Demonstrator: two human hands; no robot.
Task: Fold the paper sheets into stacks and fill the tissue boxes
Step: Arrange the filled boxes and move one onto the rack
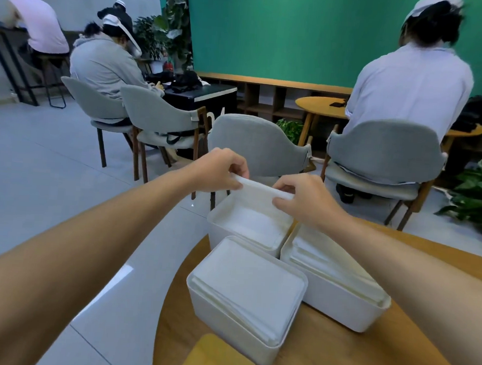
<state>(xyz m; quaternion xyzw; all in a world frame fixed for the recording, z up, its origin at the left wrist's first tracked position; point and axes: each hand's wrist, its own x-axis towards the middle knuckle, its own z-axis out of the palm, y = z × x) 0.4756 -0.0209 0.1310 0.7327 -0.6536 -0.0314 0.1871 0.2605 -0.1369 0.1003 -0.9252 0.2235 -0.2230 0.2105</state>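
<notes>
Wooden table (336,357) bears three paper-filled white boxes (226,317). Left hand (221,168) and right hand (306,200) pinch a sheet (258,187) above the far box (215,235).

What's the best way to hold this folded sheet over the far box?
Pinch the folded sheet at both ends of its top edge, from above, as the left hand and right hand do; it's limp, hanging over the open far box.

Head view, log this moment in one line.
left hand, right hand: pinch paper sheet | paper sheet: above far box | near box, right box: hold paper
</notes>
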